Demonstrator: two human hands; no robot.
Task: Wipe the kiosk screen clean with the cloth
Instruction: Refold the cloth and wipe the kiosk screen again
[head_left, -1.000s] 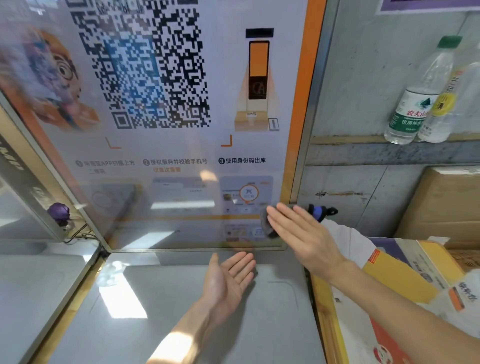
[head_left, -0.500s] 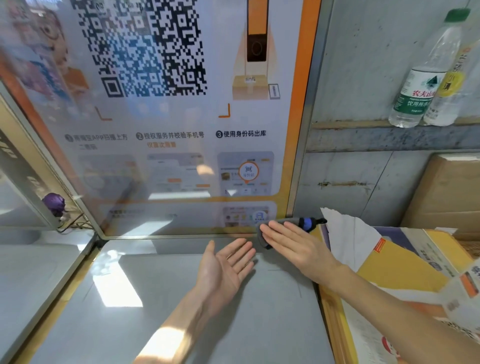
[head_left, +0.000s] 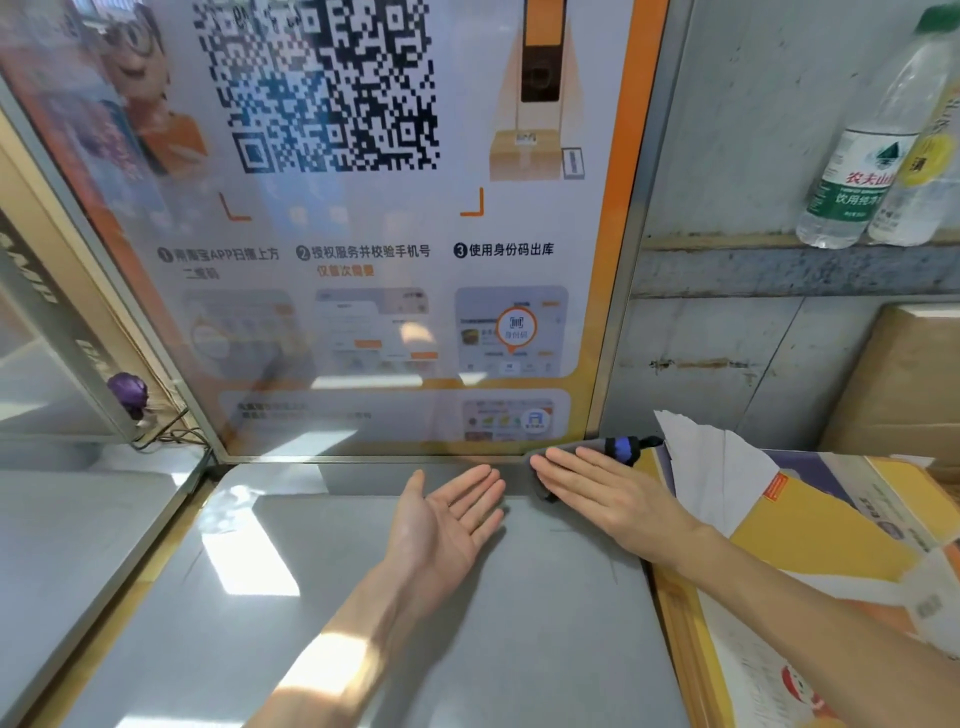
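Two bare hands in view, both over the grey panel (head_left: 467, 623) below the kiosk screen (head_left: 363, 234). Far left: small purple object (head_left: 128, 391) beside the screen's left frame, dark cables (head_left: 166, 436) under it. Screen upright, showing a large QR code (head_left: 322, 83) and three numbered steps. Left hand (head_left: 441, 525): palm up, fingers straight and loosely together, holding nothing, near the panel's back edge at centre. Cloth (head_left: 589, 447): grey with a blue-and-black end, at the screen's lower right corner where screen meets panel. Right hand (head_left: 608, 493): flat, palm down, fingers straight and close together, pressing on the cloth; against screen or panel, cannot tell. Far right: two clear water bottles (head_left: 857, 182) on a wall ledge (head_left: 727, 241), cardboard box (head_left: 904, 374) below, yellow printed carton (head_left: 831, 535) along the panel's right edge.
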